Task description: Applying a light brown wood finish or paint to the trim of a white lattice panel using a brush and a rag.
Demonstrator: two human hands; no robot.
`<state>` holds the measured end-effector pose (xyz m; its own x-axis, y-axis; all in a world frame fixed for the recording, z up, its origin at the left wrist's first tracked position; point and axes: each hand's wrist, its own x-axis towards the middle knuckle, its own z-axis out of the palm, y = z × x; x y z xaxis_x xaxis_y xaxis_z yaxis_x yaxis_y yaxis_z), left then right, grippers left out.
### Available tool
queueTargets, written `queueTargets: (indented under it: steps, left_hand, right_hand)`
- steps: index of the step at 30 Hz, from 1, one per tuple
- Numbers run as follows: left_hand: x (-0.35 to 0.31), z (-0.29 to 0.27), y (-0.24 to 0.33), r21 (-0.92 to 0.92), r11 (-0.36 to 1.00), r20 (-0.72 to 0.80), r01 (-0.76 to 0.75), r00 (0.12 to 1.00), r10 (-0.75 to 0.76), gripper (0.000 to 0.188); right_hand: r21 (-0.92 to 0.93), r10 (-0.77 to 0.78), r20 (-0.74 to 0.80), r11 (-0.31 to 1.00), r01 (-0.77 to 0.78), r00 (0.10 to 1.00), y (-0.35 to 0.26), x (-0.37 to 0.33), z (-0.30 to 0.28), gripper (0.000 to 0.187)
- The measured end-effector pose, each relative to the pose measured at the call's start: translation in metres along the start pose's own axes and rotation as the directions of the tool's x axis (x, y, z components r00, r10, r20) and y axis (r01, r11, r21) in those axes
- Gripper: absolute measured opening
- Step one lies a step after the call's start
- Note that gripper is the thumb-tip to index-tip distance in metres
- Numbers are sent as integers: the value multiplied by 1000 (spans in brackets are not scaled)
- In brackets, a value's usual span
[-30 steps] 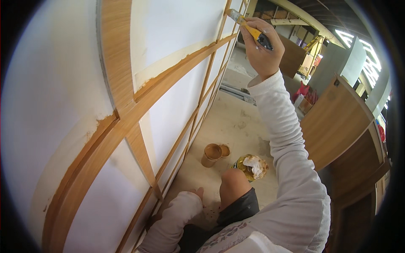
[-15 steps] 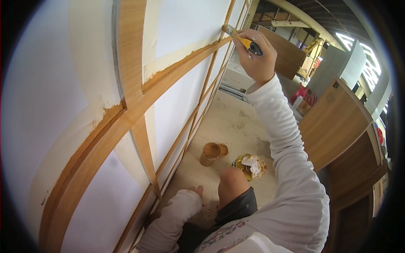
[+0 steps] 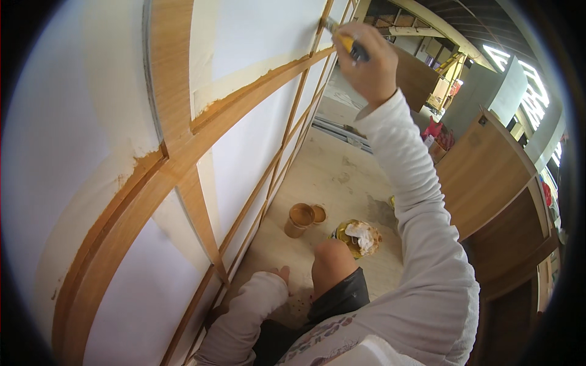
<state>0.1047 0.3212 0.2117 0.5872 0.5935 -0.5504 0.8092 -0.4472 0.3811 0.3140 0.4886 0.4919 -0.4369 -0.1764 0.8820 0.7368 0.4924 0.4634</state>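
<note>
My right hand [image 3: 373,67] is closed around a paintbrush [image 3: 347,40] with a yellow and black handle. The brush tip meets a wooden strip at the far end of the lattice frame [image 3: 244,100]. White panels and masking tape [image 3: 149,119] border the brown wood, with orange-brown smears on the tape edges. Low down by the frame, my left hand [image 3: 282,274] shows only partly beyond its sleeve; its visible fingers are stretched out, holding nothing that I can see. A plastic cup of brown liquid [image 3: 299,221] stands on the floor beside its brown-stained lid [image 3: 318,213].
Near my knee sits a yellowish can [image 3: 348,236] with a stained white rag [image 3: 365,236] on top. Wooden cabinet panels [image 3: 488,177] stand to the right. Metal strips [image 3: 342,132] lie across the floor ahead, and a yellow ladder [image 3: 450,73] rises farther back.
My right hand and the brush have moved slightly up, with the bristles farther up the strip. The view has shifted a little; my left hand stays low by the frame.
</note>
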Motion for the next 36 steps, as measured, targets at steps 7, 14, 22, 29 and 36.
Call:
queueTargets:
  steps: [7, 14, 22, 29, 36]
  left_hand:
    - [7, 16, -7, -29, 999, -35, 32, 999, -33, 37]
    - [22, 30, -11, -138, 979, -28, 152, 987, -157, 48]
    - [28, 35, -9, -113, 980, -39, 162, 985, -167, 50]
    - [14, 20, -5, 47, 998, 26, 50, 998, -52, 41]
    - [10, 11, 1, 42, 998, 25, 51, 998, -52, 38]
  right_hand:
    - [84, 75, 206, 992, -94, 976, -32, -35, -7, 25]
    - [98, 126, 155, 985, -142, 980, -12, -17, -7, 19]
    - [144, 118, 232, 978, -154, 965, -22, -30, -9, 20]
    - [36, 149, 132, 987, -155, 980, -11, -4, -6, 17]
    - [110, 168, 343, 970, -217, 924, -15, -10, -13, 15]
